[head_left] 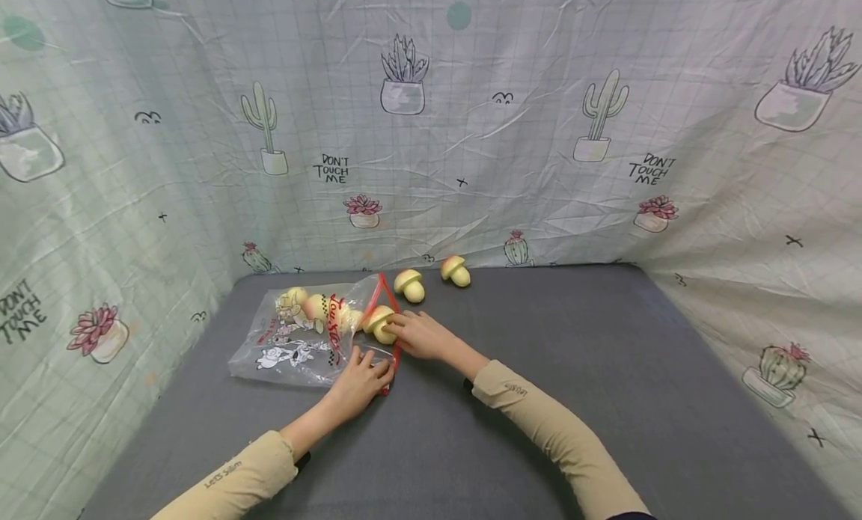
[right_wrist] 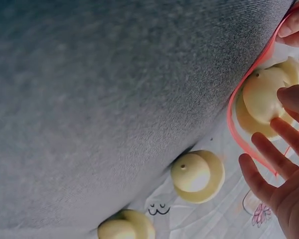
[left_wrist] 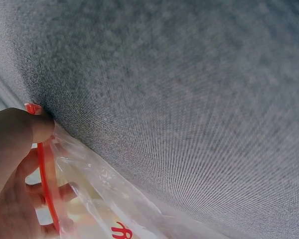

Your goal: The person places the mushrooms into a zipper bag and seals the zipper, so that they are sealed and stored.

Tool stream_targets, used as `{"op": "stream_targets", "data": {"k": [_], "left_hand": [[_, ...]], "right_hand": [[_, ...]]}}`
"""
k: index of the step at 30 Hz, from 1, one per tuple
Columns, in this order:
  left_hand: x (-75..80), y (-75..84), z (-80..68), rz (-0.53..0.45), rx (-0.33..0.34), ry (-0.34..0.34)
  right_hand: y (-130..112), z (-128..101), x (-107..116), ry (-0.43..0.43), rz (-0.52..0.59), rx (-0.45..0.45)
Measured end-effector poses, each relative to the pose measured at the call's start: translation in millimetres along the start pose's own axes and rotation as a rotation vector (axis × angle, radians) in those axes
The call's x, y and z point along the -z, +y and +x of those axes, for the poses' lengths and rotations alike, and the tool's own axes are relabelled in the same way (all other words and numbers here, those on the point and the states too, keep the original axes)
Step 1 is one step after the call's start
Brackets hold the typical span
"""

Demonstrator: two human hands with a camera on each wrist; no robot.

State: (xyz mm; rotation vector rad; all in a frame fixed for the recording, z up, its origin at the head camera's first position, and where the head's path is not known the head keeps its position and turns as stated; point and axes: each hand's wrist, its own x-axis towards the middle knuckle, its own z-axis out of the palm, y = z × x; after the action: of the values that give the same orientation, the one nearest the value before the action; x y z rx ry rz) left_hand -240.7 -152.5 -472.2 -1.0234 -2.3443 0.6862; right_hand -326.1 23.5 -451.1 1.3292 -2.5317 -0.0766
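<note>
On the grey felt counter (head_left: 539, 370), walled by cactus-print cloth (head_left: 512, 131), I saw my left grip (head_left: 360, 381) pinching the clear red-rimmed plastic bag (head_left: 296, 340), my right grip (head_left: 420, 334) holding a yellow toy mushroom (head_left: 378, 322).

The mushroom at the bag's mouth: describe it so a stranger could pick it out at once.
On the grey table lies a clear printed bag with a red rim. The mushroom sits right in that red opening, under the right hand. Unlike the two loose mushrooms behind it, it is halfway into the bag.
</note>
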Motion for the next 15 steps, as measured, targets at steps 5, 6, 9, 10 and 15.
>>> {"op": "stream_targets", "data": {"k": [5,6,9,10,15], "left_hand": [[5.4,-1.0,0.1,0.012,0.001,-0.004],[5.7,-1.0,0.2,0.016,-0.001,-0.003],[8.5,-1.1,0.0,0.022,-0.004,0.008],[8.2,-1.0,0.2,0.022,-0.006,0.011],[6.6,-1.2,0.6,0.005,-0.012,0.024]], "right_hand": [[0.5,-3.9,0.0,0.011,-0.046,0.005],[0.3,-4.7,0.2,0.009,-0.049,0.005],[-0.7,-6.6,0.6,-0.01,-0.062,0.007],[-0.9,-6.8,0.6,-0.014,-0.064,0.008],[-0.4,-8.3,-1.1,-0.035,-0.08,0.008]]}}
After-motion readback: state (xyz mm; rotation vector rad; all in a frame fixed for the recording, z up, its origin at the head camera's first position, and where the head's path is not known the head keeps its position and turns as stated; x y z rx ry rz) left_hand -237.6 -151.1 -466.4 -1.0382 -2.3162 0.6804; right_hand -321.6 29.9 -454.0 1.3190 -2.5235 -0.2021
